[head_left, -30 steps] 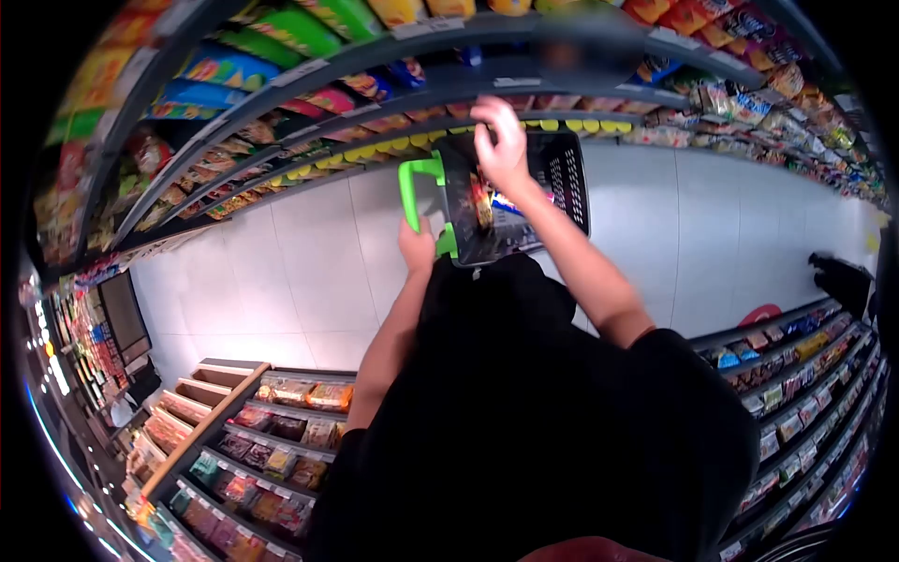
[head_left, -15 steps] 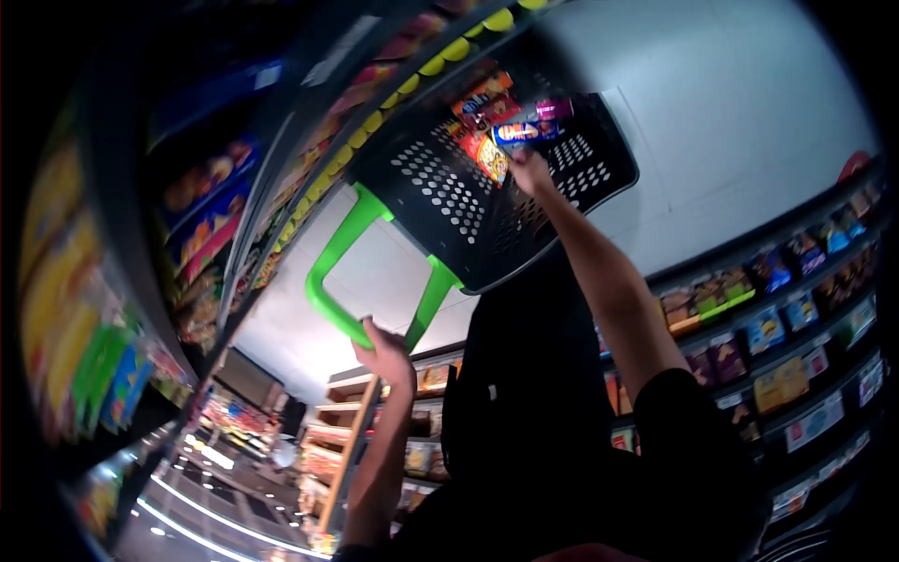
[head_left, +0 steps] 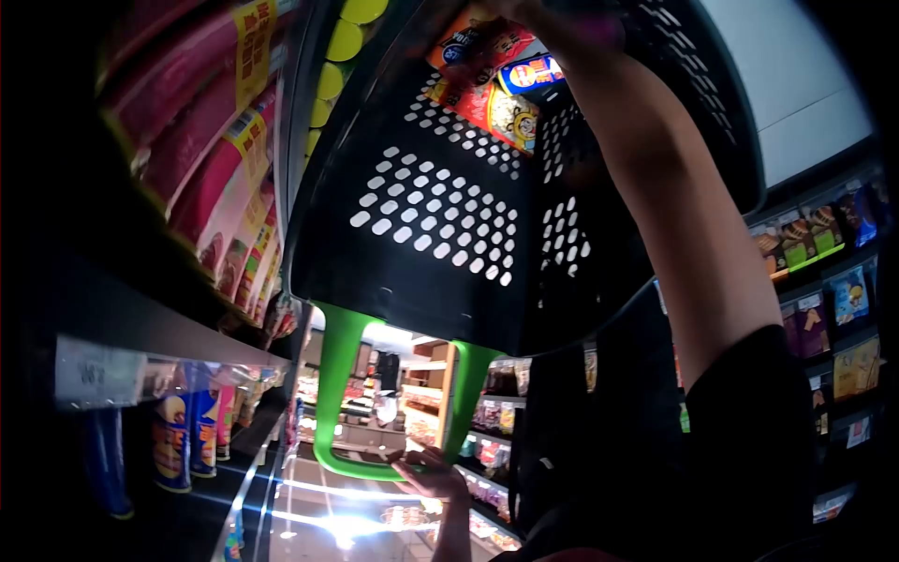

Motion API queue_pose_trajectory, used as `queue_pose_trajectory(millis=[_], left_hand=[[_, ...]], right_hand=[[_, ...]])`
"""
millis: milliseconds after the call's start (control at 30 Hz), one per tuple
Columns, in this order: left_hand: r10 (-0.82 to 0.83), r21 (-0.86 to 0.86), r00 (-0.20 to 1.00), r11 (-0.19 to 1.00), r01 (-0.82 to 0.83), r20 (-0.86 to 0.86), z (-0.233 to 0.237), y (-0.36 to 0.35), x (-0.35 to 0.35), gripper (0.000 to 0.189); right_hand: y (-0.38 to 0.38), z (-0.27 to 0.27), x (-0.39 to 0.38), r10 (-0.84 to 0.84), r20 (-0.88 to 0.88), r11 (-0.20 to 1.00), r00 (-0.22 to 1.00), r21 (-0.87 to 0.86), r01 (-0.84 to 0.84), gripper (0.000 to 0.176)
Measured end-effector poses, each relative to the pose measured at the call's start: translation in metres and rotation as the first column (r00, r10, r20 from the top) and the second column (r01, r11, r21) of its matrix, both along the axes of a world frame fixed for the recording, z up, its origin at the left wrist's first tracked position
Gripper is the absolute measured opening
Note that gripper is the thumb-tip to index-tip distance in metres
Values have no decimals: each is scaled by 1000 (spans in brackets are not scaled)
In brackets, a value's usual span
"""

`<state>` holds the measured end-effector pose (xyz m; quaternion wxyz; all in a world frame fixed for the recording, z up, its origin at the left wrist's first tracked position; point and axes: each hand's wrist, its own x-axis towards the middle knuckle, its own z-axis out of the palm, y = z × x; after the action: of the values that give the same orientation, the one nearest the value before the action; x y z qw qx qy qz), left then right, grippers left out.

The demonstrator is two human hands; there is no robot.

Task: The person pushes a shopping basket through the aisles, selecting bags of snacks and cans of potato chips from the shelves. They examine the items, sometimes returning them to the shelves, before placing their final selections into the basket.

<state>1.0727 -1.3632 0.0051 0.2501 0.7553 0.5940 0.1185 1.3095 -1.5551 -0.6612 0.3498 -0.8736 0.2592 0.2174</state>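
My left hand (head_left: 433,471) is closed on the green handle (head_left: 339,403) of a black perforated shopping basket (head_left: 403,281). My right arm reaches across the basket to its far end, where my right hand (head_left: 526,17) is dark and cut by the top of the view, so its fingers do not show. Near that hand lie a blue canister (head_left: 530,75), a red and yellow snack bag (head_left: 510,117) and an orange and dark snack pack (head_left: 465,39). A dim purple item (head_left: 599,30) sits behind my right forearm.
Shelves with pink bags (head_left: 211,201) rise close on the left, with yellow round tags (head_left: 330,82) along an edge. Blue canisters (head_left: 202,431) stand lower on that side. Packaged snacks (head_left: 850,292) line the racks on the right. Pale floor (head_left: 796,66) shows at upper right.
The basket looks larger and nearer, its handle lower in view. My right hand has moved from beside the blue canister toward the top edge; the canister stays in the basket. My left hand remains on the handle.
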Motion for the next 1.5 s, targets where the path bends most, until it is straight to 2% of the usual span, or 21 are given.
queue_pose_trajectory(millis=[167,300,367,400,500,533,567,633,700,733,800,833,867,933,967,1000,1033,1167,1333,1433,1500], left_hand=[[-145,-54,984,989,140,-105,-4,-9,11,29],[-140,-93,953,989,119,-270,5,-6,13,38],[-160,-15,938,986,163,-307,-1,-12,18,40],[-99,-94,969,992,79,-228,4,-3,9,41],[-203,-204,967,964,171,-151,5,3,8,47],[-195,-232,976,958,168,-100,5,-1,11,48],[-270,-244,962,936,252,-40,4,9,2,49],[-361,-222,931,913,343,-46,6,6,6,47],[-424,-265,902,863,430,82,7,7,9,38],[-401,-301,914,865,401,66,7,12,6,35],[-305,-425,943,842,333,134,6,16,1,27],[-232,-511,951,804,306,204,7,20,0,22],[-307,-584,894,678,446,327,2,33,-5,15],[-453,-605,758,460,650,470,1,48,-3,6],[-546,-573,680,386,722,489,6,53,2,6],[-508,-630,702,344,697,499,6,59,2,9],[-465,-675,721,301,674,513,2,62,4,13],[-299,-697,694,116,707,654,-23,78,3,21],[-330,-805,747,-74,589,577,-21,93,18,29],[-439,-813,716,-65,578,544,-26,95,23,23],[-460,-824,722,-36,565,516,-6,96,25,21]], right_hand=[[11,21,-10,-17,92,1000,996,-12,19,27],[-2,92,-5,-50,161,949,986,314,-3,34],[15,101,-9,20,220,974,975,217,-69,37],[15,126,-6,16,150,978,989,202,-47,41],[16,204,-17,-33,-4,981,999,191,33,56],[24,208,-32,-149,70,980,986,143,137,64],[24,225,-43,-254,161,958,953,174,226,70],[4,278,-47,-400,-128,890,908,183,418,72],[-2,281,-81,-488,-98,860,867,115,497,71],[-9,286,-92,-531,-266,791,805,185,583,65],[-32,341,-120,-559,-403,471,725,565,677,44],[-34,389,-127,-601,-376,502,705,508,700,42],[-40,403,-146,-496,-379,614,781,484,624,49],[-36,466,-180,-500,-419,576,758,493,652,53],[-28,507,-194,-504,-394,469,769,623,626,45],[-22,545,-209,-426,-439,463,791,645,607,36],[-14,552,-231,-373,-416,320,829,781,536,32],[61,668,-267,-530,-362,8,766,902,432,44],[133,752,-294,-661,-132,132,739,949,288,68],[134,797,-283,-582,100,380,807,911,161,78],[122,792,-270,-564,149,330,812,942,57,79]])
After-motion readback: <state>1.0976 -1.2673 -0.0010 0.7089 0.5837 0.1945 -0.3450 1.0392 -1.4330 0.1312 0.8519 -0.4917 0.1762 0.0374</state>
